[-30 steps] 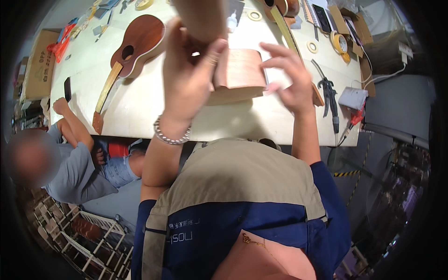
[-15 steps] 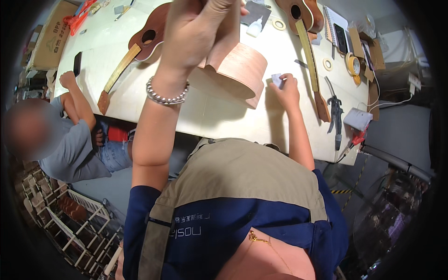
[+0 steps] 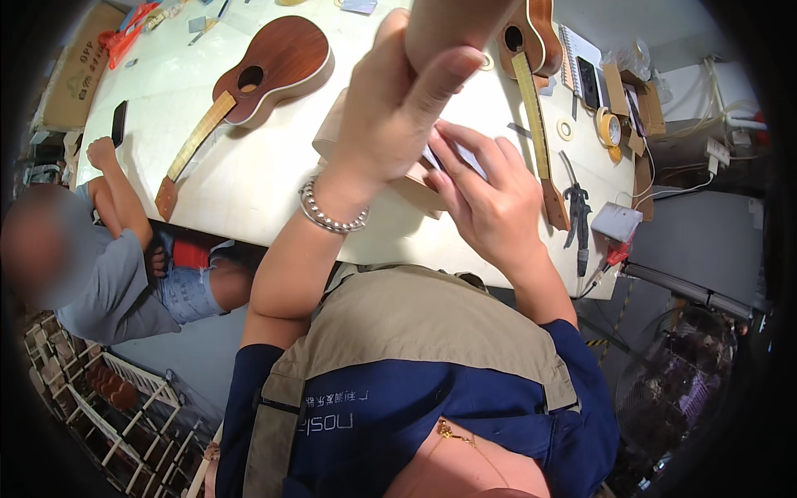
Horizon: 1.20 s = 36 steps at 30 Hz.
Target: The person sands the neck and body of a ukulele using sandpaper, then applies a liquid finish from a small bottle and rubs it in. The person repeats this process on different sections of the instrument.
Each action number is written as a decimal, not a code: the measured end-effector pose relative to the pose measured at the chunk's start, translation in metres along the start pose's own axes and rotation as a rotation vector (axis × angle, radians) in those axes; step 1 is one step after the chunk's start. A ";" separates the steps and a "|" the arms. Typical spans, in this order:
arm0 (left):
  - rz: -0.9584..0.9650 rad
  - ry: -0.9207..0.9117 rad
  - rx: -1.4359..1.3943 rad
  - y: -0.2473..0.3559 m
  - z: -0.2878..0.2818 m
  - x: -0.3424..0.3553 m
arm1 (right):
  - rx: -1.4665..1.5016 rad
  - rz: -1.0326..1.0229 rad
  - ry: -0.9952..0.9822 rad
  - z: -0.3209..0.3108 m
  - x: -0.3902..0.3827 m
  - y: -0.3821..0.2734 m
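Hands on an unfinished ukulele body, with a slip as the main risk.

Left hand (image 3: 398, 108) is raised over the table (image 3: 249, 207), fingers curled tight around a pale wooden neck (image 3: 452, 21). The pale body (image 3: 415, 187) lies under it on the table, mostly hidden. Right hand (image 3: 490, 199) rests on that body, fingers pressed together over a small white piece (image 3: 469, 158); whether they pinch it I cannot tell. If the left grip loosens or twists, the neck could tip, and the body could skid toward the near table edge. A finished ukulele (image 3: 257, 75) lies well to the left, another (image 3: 535, 41) just right; a careless swing might knock the nearer one.
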<state>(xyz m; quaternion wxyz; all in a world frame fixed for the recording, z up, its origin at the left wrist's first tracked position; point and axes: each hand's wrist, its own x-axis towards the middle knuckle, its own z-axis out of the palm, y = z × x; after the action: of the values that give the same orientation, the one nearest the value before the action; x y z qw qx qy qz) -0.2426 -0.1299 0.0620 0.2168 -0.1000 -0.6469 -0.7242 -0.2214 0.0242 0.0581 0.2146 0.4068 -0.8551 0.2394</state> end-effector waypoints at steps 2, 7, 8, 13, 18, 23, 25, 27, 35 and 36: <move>-0.016 -0.017 -0.027 0.002 -0.007 0.005 | 0.017 -0.013 0.041 0.009 0.009 0.002; 0.112 -0.042 0.030 -0.009 0.002 0.008 | 0.015 -0.017 -0.018 -0.010 0.004 0.004; 0.133 -0.039 0.013 -0.011 0.006 0.007 | 0.022 -0.023 -0.002 -0.008 0.006 0.004; 0.062 -0.121 -0.016 -0.006 0.001 0.008 | 0.057 -0.029 -0.033 -0.012 0.004 0.006; -0.008 -0.101 -0.108 -0.002 0.013 0.005 | 0.032 -0.045 -0.015 -0.010 0.009 0.005; 0.000 -0.182 -0.014 -0.001 0.006 0.007 | -0.021 -0.049 -0.055 -0.023 0.004 0.004; 0.020 -0.166 0.058 -0.001 0.011 0.006 | -0.002 -0.049 -0.026 -0.017 0.004 0.005; 0.010 -0.167 0.104 -0.003 0.008 0.004 | 0.024 -0.028 -0.047 -0.017 0.003 0.005; 0.086 -0.043 -0.030 -0.006 0.015 0.002 | 0.029 0.029 -0.078 -0.026 -0.002 0.002; 0.082 -0.028 -0.063 -0.005 0.015 0.003 | 0.034 0.035 -0.082 -0.027 -0.005 0.005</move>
<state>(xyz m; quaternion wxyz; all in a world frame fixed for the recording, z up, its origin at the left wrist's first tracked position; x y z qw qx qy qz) -0.2495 -0.1155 0.0612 0.2337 -0.1434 -0.6222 -0.7333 -0.2173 0.0460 0.0757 0.1679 0.4048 -0.8660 0.2407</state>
